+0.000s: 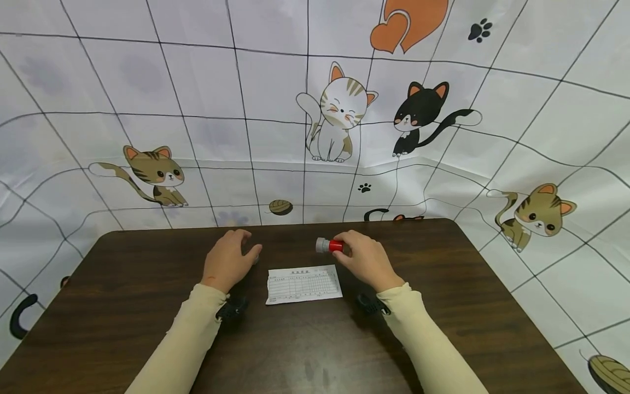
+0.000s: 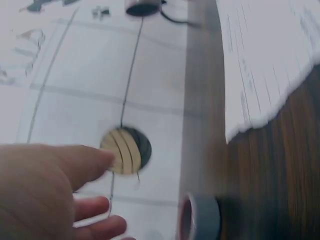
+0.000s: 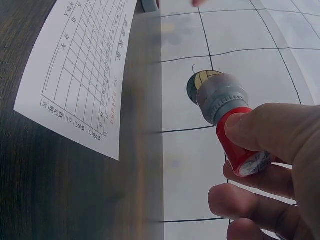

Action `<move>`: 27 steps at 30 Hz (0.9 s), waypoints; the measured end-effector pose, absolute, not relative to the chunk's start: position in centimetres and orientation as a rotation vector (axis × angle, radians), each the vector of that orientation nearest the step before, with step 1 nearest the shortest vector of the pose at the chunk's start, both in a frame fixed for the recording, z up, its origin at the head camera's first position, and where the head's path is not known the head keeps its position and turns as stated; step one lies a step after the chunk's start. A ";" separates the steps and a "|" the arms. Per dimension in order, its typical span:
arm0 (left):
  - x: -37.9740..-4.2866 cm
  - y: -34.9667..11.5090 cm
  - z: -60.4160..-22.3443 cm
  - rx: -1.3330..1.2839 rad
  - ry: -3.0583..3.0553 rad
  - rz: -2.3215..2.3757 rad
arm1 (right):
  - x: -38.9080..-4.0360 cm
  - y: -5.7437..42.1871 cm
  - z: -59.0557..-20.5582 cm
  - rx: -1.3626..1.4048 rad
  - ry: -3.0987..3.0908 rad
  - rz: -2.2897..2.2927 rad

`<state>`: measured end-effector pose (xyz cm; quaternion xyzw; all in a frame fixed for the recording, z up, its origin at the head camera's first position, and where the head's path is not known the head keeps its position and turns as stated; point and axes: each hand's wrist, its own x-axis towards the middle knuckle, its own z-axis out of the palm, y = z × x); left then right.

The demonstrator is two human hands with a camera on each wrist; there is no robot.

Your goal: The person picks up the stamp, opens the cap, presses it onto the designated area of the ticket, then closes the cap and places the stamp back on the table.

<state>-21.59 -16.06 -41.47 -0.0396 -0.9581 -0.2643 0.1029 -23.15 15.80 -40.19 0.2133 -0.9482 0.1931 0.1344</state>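
Observation:
My right hand [image 1: 363, 257] grips a small round stamp [image 3: 232, 127] by its red handle, between thumb and fingers. The grey translucent end of the stamp points left, above the table's far part. At the left, my left hand [image 1: 227, 261] is held with fingers apart and nothing between them. Close to its fingers, a small grey cap [image 2: 204, 217] with a hollow, pinkish inside stands on the table; in the head view the hand mostly hides it. Between the hands lies a white printed form [image 1: 304, 284] with a ruled grid, its left edge ragged.
The dark brown wooden table [image 1: 305, 350] ends at a far edge just beyond the hands. Behind it and at the sides hangs a white sheet [image 1: 211, 137] with black grid lines and cartoon cats. Dark wrist straps are on both wrists.

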 end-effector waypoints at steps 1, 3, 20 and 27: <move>-21.5 -15.6 -41.3 -0.148 -2.803 -0.776 | -23.1 15.8 -40.1 0.616 -2.744 0.562; -21.3 -14.8 -41.1 -0.233 -2.778 -0.770 | -23.1 15.8 -40.0 0.616 -2.731 0.574; -19.6 -11.8 -41.9 -0.646 -3.064 -0.569 | -22.7 15.8 -39.5 0.642 -2.618 0.613; -19.4 -11.5 -42.2 -0.585 -3.103 -0.532 | -22.7 15.8 -39.6 0.640 -2.617 0.611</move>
